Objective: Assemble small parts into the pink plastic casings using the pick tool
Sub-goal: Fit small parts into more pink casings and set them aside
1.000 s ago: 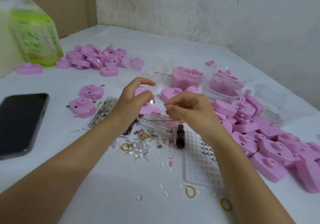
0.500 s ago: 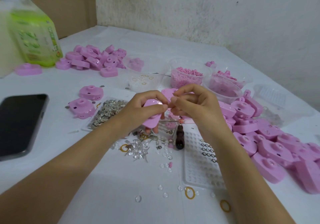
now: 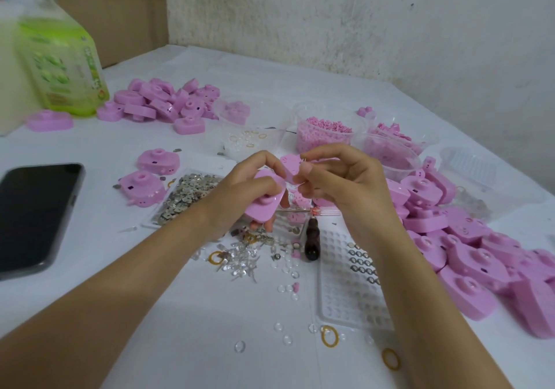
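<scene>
Pink casing (image 3: 264,199) in left hand (image 3: 240,196) grip; right hand (image 3: 339,187) pinches small part (image 3: 304,161) just beside it, seemingly mid-fitting, needing careful seating next.

The held pink casing (image 3: 264,199) is smooth, matt plastic; the small part (image 3: 304,160) beside it shows thin metal legs. A matt white sheet covers the tabletop (image 3: 180,313). Left, the phone (image 3: 33,214) is glossy black, the metal bits (image 3: 186,196) shiny; the far tubs (image 3: 270,118) are clear plastic.
</scene>
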